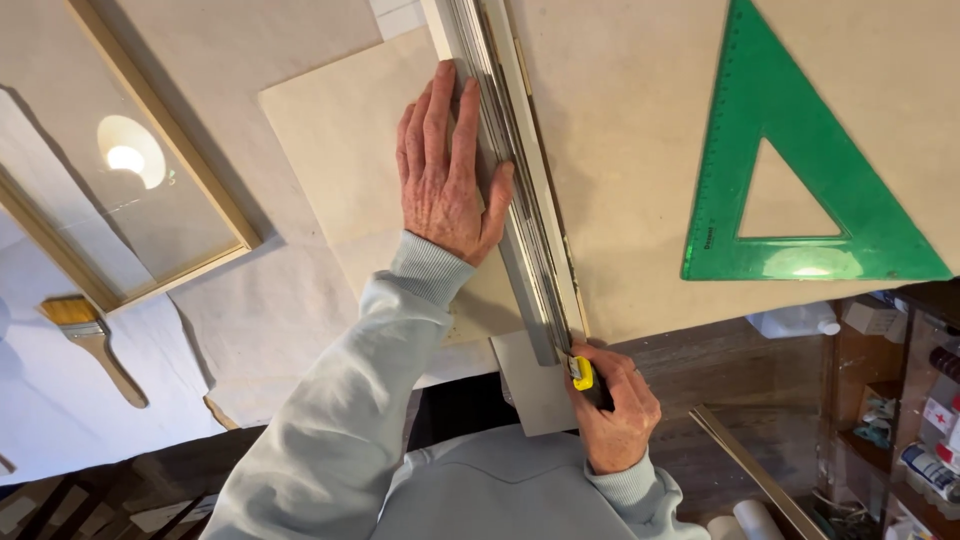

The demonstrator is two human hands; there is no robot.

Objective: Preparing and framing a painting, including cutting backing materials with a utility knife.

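Note:
My left hand [443, 170] lies flat, fingers spread, pressing on a long metal straightedge [515, 170] that runs from the top of the view toward my body. The straightedge rests on a beige card sheet [335, 140]. My right hand [615, 415] grips a yellow and black utility knife [584, 375] at the near end of the straightedge, its tip against the ruler's right edge. A grey strip of board [535, 385] sticks out past the table edge under the knife.
A green transparent set square [800, 160] lies to the right on the brown paper-covered table [640, 120]. A glazed wooden frame [150, 170] and a flat paintbrush [90, 340] lie at the left. Shelves with small containers [920, 420] stand lower right.

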